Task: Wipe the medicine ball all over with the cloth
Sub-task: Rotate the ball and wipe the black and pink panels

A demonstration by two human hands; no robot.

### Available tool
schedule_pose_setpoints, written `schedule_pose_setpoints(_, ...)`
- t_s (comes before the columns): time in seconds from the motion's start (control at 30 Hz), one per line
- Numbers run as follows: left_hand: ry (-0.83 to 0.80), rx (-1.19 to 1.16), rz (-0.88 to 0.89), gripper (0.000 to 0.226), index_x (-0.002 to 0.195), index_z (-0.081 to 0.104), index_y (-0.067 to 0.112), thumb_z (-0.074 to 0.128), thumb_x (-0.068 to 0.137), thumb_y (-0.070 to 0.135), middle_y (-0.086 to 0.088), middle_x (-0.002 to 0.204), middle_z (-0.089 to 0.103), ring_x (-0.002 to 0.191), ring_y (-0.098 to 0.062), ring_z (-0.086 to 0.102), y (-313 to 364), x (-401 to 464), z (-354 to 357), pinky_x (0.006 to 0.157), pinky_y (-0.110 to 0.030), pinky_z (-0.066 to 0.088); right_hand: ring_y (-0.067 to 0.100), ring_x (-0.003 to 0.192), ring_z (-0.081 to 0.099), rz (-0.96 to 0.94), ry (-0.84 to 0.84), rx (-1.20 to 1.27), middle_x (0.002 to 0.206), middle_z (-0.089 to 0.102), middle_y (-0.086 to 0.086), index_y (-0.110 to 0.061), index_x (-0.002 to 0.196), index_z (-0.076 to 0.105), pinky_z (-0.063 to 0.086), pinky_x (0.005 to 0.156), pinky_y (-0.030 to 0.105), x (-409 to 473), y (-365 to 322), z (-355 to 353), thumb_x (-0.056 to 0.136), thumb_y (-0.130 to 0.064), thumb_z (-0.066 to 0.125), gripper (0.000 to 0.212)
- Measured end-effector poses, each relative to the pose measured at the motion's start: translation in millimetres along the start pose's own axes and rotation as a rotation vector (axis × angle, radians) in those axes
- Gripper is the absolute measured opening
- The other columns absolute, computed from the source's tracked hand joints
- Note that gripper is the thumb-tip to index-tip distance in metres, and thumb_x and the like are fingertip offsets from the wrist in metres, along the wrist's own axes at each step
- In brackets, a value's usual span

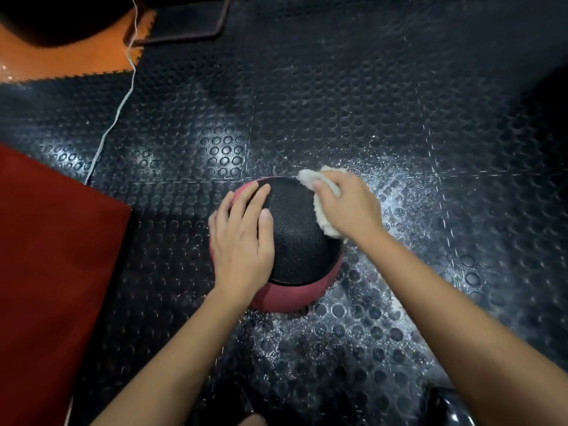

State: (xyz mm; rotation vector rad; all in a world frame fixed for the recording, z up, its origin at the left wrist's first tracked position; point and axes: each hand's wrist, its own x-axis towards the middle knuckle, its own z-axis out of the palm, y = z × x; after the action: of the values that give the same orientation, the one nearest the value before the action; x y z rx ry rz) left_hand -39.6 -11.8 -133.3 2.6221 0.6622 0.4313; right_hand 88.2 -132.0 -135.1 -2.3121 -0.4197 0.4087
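The medicine ball (295,235), black on top with pink-red sides, sits on the studded black rubber floor in the middle of the head view. My left hand (242,238) lies flat on the ball's left side, fingers straight and pointing away from me. My right hand (347,207) grips a cream-white cloth (322,216) and presses it against the ball's upper right side. Part of the cloth sticks out beyond my fingers at the top; the rest is bunched under my palm.
A red mat (52,272) covers the floor at the left. A white cord (113,121) runs from the top left down to the mat's edge. An orange floor patch (73,56) and a dark rimmed mat (187,23) lie at the back. A shiny dark object (445,407) sits bottom right.
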Motion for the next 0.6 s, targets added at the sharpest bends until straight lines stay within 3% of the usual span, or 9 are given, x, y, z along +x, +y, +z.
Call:
schedule_pose_setpoints(0.07, -0.004, -0.026, -0.011, 0.056, 0.14, 0.052, 0.023, 0.021, 0.097, 0.04, 0.008, 0.148, 0.045, 0.141, -0.021, 0.032, -1.8, -0.3, -2.3, 0.116, -0.04, 0.02, 0.015, 0.06, 0.051, 0.117, -0.044, 0.135, 0.07, 0.059, -0.005, -0.03, 0.079, 0.061, 0.037, 0.056, 0.025, 12.2, 10.1, 4.5, 0.098, -0.037, 0.046, 0.026)
schedule_pose_setpoints(0.1, -0.012, -0.044, -0.02, 0.057, 0.14, 0.051, 0.024, 0.021, 0.096, 0.042, 0.009, 0.148, 0.045, 0.142, -0.02, 0.031, -2.3, 2.0, -3.8, 0.117, -0.039, 0.019, 0.016, 0.058, 0.049, 0.168, -0.063, 0.169, 0.066, 0.057, -0.003, -0.025, 0.074, 0.059, 0.036, 0.056, 0.026, 14.6, 12.5, 5.9, 0.098, -0.036, 0.046, 0.029)
schedule_pose_setpoints(0.17, -0.046, -0.087, -0.045, 0.06, 0.142, 0.049, 0.026, 0.019, 0.094, 0.046, 0.01, 0.15, 0.042, 0.144, -0.017, 0.028, -4.3, 8.3, -6.9, 0.12, -0.039, 0.016, 0.02, 0.066, 0.055, 0.285, -0.104, 0.302, 0.072, 0.06, 0.002, -0.015, 0.087, 0.066, 0.04, 0.062, 0.03, 15.8, 16.0, 6.9, 0.097, -0.033, 0.047, 0.028)
schedule_pose_setpoints(0.23, -0.092, -0.132, -0.086, 0.063, 0.143, 0.047, 0.026, 0.02, 0.091, 0.048, 0.009, 0.152, 0.04, 0.144, -0.016, 0.027, -9.3, 15.3, -10.2, 0.121, -0.043, 0.017, 0.028, 0.087, 0.065, 0.454, -0.158, 0.503, 0.096, 0.068, 0.012, -0.002, 0.114, 0.063, 0.047, 0.074, 0.034, 10.8, 19.1, 7.5, 0.097, -0.031, 0.051, 0.036)
schedule_pose_setpoints(0.3, -0.141, -0.215, -0.206, 0.062, 0.142, 0.048, 0.026, 0.028, 0.087, 0.047, 0.006, 0.152, 0.041, 0.143, -0.019, 0.03, -9.7, 26.5, -16.5, 0.118, -0.048, 0.021, 0.031, 0.091, 0.066, 0.535, -0.16, 0.596, 0.11, 0.067, 0.017, -0.004, 0.11, 0.063, 0.051, 0.081, 0.036, 3.8, 25.0, 10.1, 0.097, -0.033, 0.053, 0.034)
schedule_pose_setpoints(0.4, -0.196, -0.25, -0.444, 0.049, 0.139, 0.048, 0.031, 0.036, 0.094, 0.046, 0.007, 0.149, 0.043, 0.141, -0.023, 0.032, 1.9, 40.5, -22.5, 0.115, -0.054, 0.022, 0.027, 0.086, 0.063, 0.403, -0.041, 0.51, 0.089, 0.067, 0.002, -0.027, 0.084, 0.063, 0.051, 0.075, 0.037, -6.8, 16.9, 13.9, 0.096, -0.038, 0.051, 0.02)
schedule_pose_setpoints(0.43, -0.197, -0.214, -0.497, 0.047, 0.14, 0.046, 0.033, 0.036, 0.098, 0.049, 0.008, 0.151, 0.041, 0.142, -0.026, 0.029, 4.9, 41.7, -21.5, 0.115, -0.056, 0.02, 0.02, 0.085, 0.058, 0.322, 0.009, 0.416, 0.091, 0.062, -0.006, -0.032, 0.086, 0.06, 0.045, 0.071, 0.031, -14.7, 9.8, 14.9, 0.097, -0.04, 0.049, 0.017)
schedule_pose_setpoints(0.5, -0.177, -0.144, -0.537, 0.049, 0.143, 0.042, 0.036, 0.034, 0.098, 0.055, 0.011, 0.154, 0.036, 0.145, -0.027, 0.025, 4.8, 35.8, -19.3, 0.115, -0.057, 0.018, 0.01, 0.086, 0.049, 0.117, 0.108, 0.231, 0.106, 0.051, -0.009, -0.039, 0.111, 0.06, 0.039, 0.067, 0.023, -41.3, -7.4, 20.5, 0.097, -0.043, 0.046, 0.02)
schedule_pose_setpoints(0.6, -0.088, -0.164, -0.478, 0.053, 0.143, 0.045, 0.035, 0.038, 0.096, 0.058, 0.012, 0.152, 0.039, 0.142, -0.021, 0.031, -12.7, 12.1, -24.5, 0.116, -0.05, 0.024, 0.012, 0.079, 0.05, -0.303, 0.193, -0.053, 0.112, 0.048, 0.0, -0.036, 0.122, 0.061, 0.043, 0.062, 0.025, -87.7, -26.8, 30.9, 0.094, -0.036, 0.055, 0.028)
